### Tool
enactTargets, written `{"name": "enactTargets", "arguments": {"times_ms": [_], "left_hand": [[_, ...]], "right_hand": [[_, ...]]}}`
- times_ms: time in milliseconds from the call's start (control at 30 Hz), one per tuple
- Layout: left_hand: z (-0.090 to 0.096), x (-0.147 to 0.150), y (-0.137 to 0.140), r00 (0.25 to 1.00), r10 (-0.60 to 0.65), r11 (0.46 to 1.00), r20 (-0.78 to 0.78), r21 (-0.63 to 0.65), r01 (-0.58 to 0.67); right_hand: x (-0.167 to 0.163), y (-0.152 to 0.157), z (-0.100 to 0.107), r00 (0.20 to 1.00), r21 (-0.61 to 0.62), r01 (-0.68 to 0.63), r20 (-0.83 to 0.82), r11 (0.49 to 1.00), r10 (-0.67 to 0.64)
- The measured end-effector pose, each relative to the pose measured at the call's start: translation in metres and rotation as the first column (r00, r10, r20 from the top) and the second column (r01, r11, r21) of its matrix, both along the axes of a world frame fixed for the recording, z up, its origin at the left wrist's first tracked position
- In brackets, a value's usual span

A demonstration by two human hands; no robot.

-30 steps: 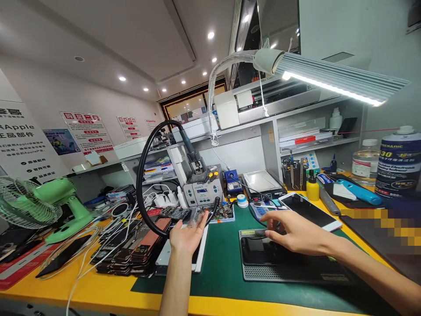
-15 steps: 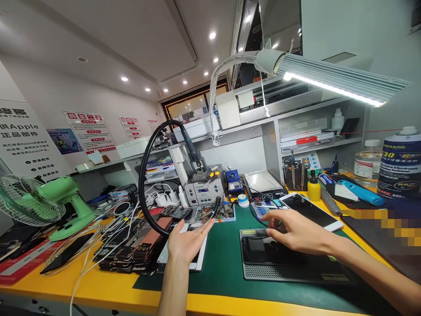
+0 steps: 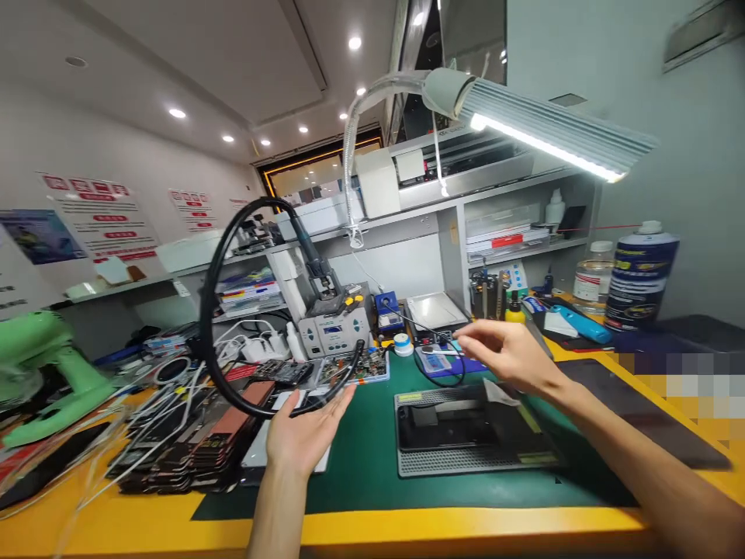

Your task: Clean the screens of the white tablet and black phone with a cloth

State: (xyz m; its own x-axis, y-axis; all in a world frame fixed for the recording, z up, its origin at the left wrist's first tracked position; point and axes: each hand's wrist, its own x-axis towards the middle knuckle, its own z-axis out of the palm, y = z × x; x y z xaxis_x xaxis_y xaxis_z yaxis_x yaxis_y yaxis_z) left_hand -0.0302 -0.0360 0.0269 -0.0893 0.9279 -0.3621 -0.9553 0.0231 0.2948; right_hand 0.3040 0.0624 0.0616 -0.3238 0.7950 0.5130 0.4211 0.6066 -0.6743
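Note:
My left hand (image 3: pixel 306 435) is palm up with its fingers spread, below the black hose (image 3: pixel 218 295) of the hot-air station (image 3: pixel 334 330). The hose crosses at the fingers; whether it touches them I cannot tell. My right hand (image 3: pixel 506 357) hovers above the far right part of a grey perforated mat (image 3: pixel 448 464), thumb and fingertips drawn together. Anything between those tips is too small to make out. On the mat lies a black phone (image 3: pixel 445 427) with a glossy face. A pale grey thin piece (image 3: pixel 500 392) shows just under the right hand.
Stacked phone parts (image 3: pixel 215 458) and white cables lie at the left, near a green fan (image 3: pixel 52 373). A lit lamp (image 3: pixel 552 132) hangs overhead. A tray of small parts (image 3: pixel 375 365) sits beyond the left hand. A spray can (image 3: pixel 640 276) stands at right.
The view has turned right. My right hand has lifted off the phone and its fingers have drawn together. The white-framed tablet beside it no longer shows; a pale grey piece now does.

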Motion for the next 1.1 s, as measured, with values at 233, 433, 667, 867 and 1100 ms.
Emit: {"name": "enactTargets", "arguments": {"times_ms": [233, 433, 667, 867, 1100], "left_hand": [[0.006, 0.018, -0.017, 0.992, -0.083, 0.994, -0.099, -0.076, 0.076], [0.032, 0.049, -0.043, 0.827, -0.072, 0.997, -0.558, -0.056, 0.048], [0.035, 0.063, -0.011, 0.404, -0.009, 0.933, -0.915, 0.137, 0.332], [0.037, 0.081, 0.037, 0.002, 0.059, 0.854, -0.998, 0.052, 0.518], [0.022, 0.076, 0.056, -0.258, 0.113, 0.857, -0.959, -0.038, 0.514]], "right_hand": [[0.045, 0.031, 0.01, 0.931, 0.001, 0.365, -0.019, 0.931, -0.365], [0.053, 0.035, 0.0, 0.911, -0.265, 0.244, 0.393, 0.933, -0.126], [0.039, 0.025, -0.014, 0.725, -0.467, 0.244, 0.67, 0.85, 0.16], [0.035, 0.026, -0.014, 0.729, -0.492, 0.228, 0.658, 0.84, 0.187], [0.036, 0.018, -0.001, 0.892, -0.593, -0.051, 0.336, 0.804, 0.304]]}}
